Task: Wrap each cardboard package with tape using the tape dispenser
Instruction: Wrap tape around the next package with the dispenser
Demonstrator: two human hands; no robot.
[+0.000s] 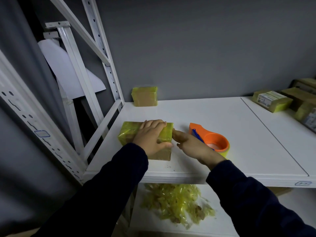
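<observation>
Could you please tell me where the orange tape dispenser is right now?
In the head view, the tape dispenser sits on the white shelf, right of the package, just beyond the right hand.

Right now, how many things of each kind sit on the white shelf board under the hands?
Cardboard packages wrapped in yellow tape: 2 (near package, far package)
Orange plastic tape dispenser: 1
Total: 3
</observation>
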